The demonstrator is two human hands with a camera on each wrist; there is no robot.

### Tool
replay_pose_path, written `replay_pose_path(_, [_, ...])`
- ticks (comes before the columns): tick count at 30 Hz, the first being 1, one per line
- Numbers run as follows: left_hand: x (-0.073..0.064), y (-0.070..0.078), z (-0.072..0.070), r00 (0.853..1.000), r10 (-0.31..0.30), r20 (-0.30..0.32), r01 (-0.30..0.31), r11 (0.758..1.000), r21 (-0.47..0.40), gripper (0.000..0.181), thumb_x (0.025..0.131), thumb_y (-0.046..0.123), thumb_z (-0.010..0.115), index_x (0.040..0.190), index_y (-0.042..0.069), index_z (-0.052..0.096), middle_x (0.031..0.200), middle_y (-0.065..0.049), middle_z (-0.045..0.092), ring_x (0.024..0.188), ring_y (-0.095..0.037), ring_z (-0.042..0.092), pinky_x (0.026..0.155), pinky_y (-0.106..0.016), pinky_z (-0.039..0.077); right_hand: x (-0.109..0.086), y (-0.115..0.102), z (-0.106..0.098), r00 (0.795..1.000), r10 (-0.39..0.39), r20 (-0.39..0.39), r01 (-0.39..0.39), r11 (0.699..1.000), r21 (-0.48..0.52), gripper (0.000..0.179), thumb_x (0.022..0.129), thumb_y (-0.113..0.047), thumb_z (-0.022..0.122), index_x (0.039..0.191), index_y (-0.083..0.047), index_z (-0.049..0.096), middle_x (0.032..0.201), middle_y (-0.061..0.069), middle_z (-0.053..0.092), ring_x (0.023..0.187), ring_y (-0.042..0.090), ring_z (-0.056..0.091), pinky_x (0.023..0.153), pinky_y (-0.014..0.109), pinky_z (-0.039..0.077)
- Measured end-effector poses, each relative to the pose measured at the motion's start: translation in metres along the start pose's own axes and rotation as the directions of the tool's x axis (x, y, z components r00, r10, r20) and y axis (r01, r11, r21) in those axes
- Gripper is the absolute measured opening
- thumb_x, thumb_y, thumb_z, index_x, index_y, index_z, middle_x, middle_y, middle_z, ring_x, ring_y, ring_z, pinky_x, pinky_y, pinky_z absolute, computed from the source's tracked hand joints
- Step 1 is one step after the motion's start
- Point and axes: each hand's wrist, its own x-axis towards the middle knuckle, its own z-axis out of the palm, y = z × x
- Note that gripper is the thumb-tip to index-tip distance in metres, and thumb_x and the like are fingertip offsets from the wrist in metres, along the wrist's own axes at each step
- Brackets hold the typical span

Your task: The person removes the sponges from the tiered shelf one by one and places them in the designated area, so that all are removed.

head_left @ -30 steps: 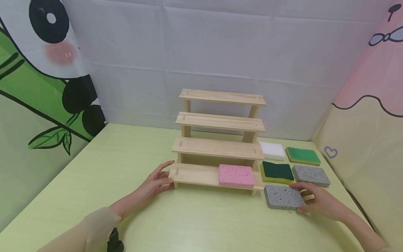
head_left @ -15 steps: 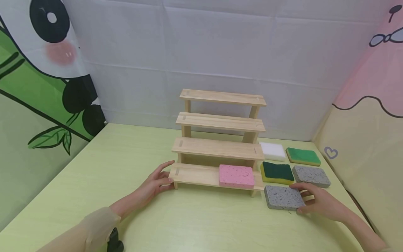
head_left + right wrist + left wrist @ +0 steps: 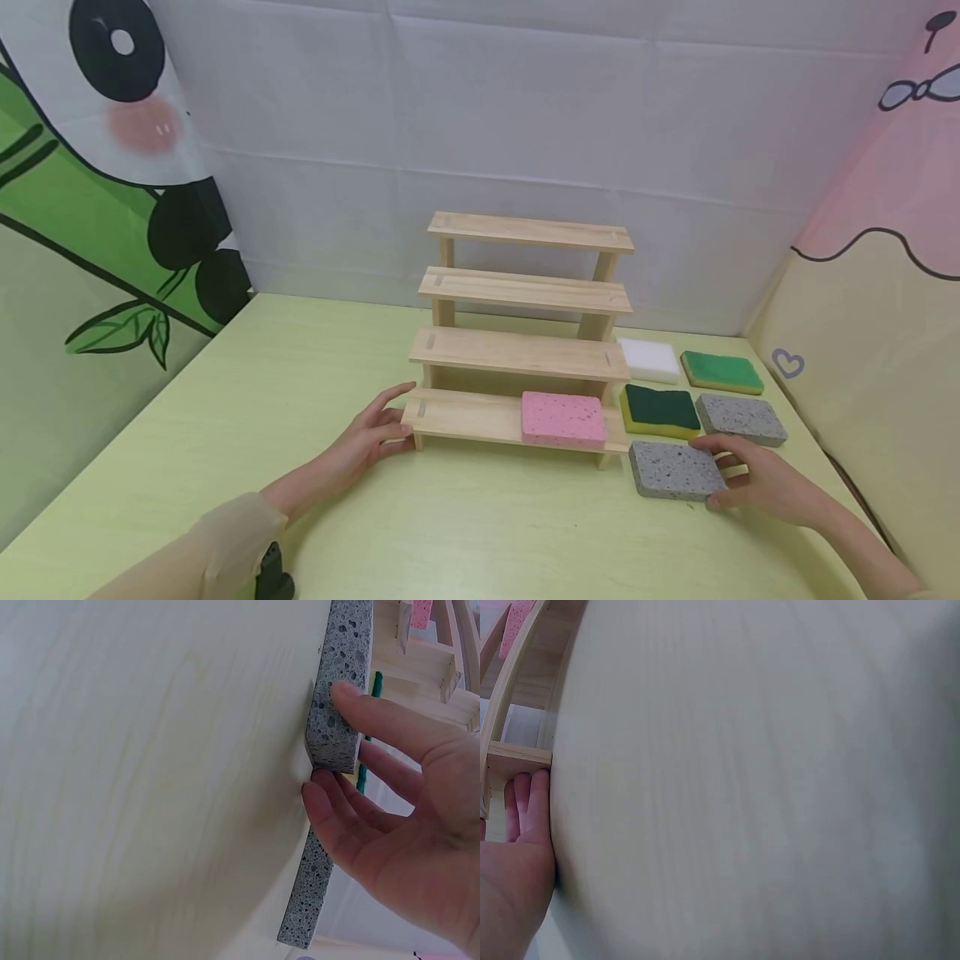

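A grey speckled sponge (image 3: 677, 471) lies flat on the table, and my right hand (image 3: 765, 483) holds its right end. In the right wrist view, the thumb (image 3: 390, 720) presses the near side of the grey sponge, and the index finger reaches behind it. My left hand (image 3: 367, 437) touches the left end of a four-step wooden shelf (image 3: 465, 414) at its lowest step. The left wrist view shows several fairly straight fingers (image 3: 538, 806) against the shelf's leg. A pink sponge (image 3: 564, 418) rests on the right part of that lowest step.
Right of the shelf lie a white sponge (image 3: 648, 360), a green-topped sponge (image 3: 722, 372), a dark green and yellow sponge (image 3: 660, 410) and a second grey sponge (image 3: 741, 418). Printed cloth walls (image 3: 510, 108) stand behind and beside the yellow-green table (image 3: 480, 533).
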Motion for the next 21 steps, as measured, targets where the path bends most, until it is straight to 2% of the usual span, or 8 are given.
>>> replay_pose_path(5, [0.000,0.000,0.000,1.000,0.004,0.004,-0.004,1.000,-0.003,0.069,0.098,0.011,0.056,0.156,0.022,0.021,0.123,-0.006,0.056,0.111,-0.015,0.063,0.097,-0.030,0.054,-0.001,-0.003,-0.003,1.000,0.014,0.022,-0.013,0.999,-0.034,0.080,0.077,-0.020,0.083,0.140,0.008,0.043,0.135,0.035,0.047,0.104,-0.010,0.053,0.080,0.024,0.058])
replay_pose_path(7, [0.000,0.000,0.000,1.000,0.005,0.005,-0.005,1.000,-0.005,0.069,0.098,0.011,0.056,0.156,0.022,0.021,0.124,-0.006,0.056,0.111,-0.015,0.063,0.098,-0.030,0.054,0.000,-0.007,-0.005,1.000,0.021,0.018,-0.020,0.997,-0.081,0.083,0.076,-0.024,0.084,0.141,0.005,0.043,0.137,0.034,0.048,0.105,-0.001,0.058,0.080,0.025,0.058])
replay_pose_path(11, [0.000,0.000,0.000,1.000,0.006,0.005,-0.006,1.000,-0.006,0.069,0.098,0.011,0.056,0.156,0.022,0.020,0.125,-0.006,0.055,0.112,-0.015,0.063,0.098,-0.030,0.054,0.005,-0.018,-0.007,1.000,0.020,-0.022,-0.024,0.982,-0.189,0.083,0.074,-0.029,0.085,0.141,0.000,0.047,0.138,0.027,0.051,0.109,0.028,0.062,0.081,0.029,0.057])
replay_pose_path(15, [0.000,0.000,-0.001,1.000,0.008,0.008,-0.008,1.000,-0.006,0.069,0.098,0.011,0.056,0.156,0.022,0.020,0.125,-0.006,0.055,0.112,-0.015,0.063,0.098,-0.030,0.054,0.012,-0.034,-0.007,0.997,0.001,-0.078,-0.022,0.965,-0.262,0.080,0.073,-0.028,0.086,0.139,-0.002,0.049,0.137,0.027,0.053,0.116,0.046,0.058,0.088,0.047,0.057])
replay_pose_path(18, [0.000,0.000,-0.001,1.000,0.008,0.009,-0.008,1.000,-0.006,0.069,0.099,0.011,0.056,0.156,0.022,0.020,0.125,-0.006,0.056,0.112,-0.014,0.063,0.098,-0.030,0.054,0.018,-0.044,-0.007,0.995,-0.007,-0.102,-0.023,0.956,-0.291,0.078,0.073,-0.028,0.086,0.138,-0.003,0.051,0.136,0.028,0.053,0.117,0.052,0.057,0.089,0.059,0.053])
replay_pose_path(21, [0.000,-0.001,-0.001,1.000,0.008,0.009,-0.008,1.000,-0.006,0.069,0.099,0.011,0.056,0.156,0.022,0.020,0.126,-0.006,0.056,0.112,-0.014,0.063,0.098,-0.030,0.054,0.023,-0.054,-0.007,0.994,-0.012,-0.105,-0.021,0.951,-0.307,0.077,0.074,-0.029,0.086,0.138,-0.004,0.051,0.135,0.027,0.054,0.117,0.051,0.057,0.089,0.058,0.054])
